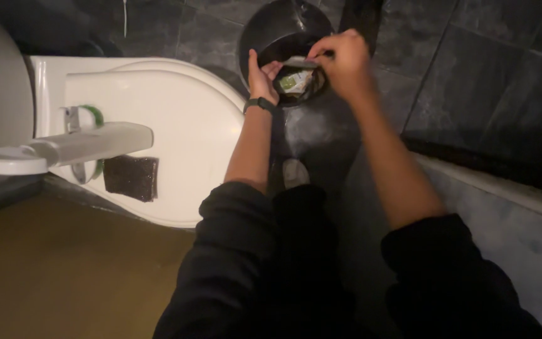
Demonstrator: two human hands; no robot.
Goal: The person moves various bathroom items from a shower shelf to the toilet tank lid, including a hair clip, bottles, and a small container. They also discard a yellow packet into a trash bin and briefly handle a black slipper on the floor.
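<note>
While both hands are held at the mouth of one black waste bin at upper centre, the work is judged midway. One grey liner edge is pinched by the right hand; the left hand is pressed, fingers together, against the rim. Litter remains inside. One sponge lies on one toilet lid, left.

i'm wearing black sleeves and a black wristband; the bin is showing glossy black, the wrapper green-and-white, the toilet lid white, the sponge dark brown.
</note>
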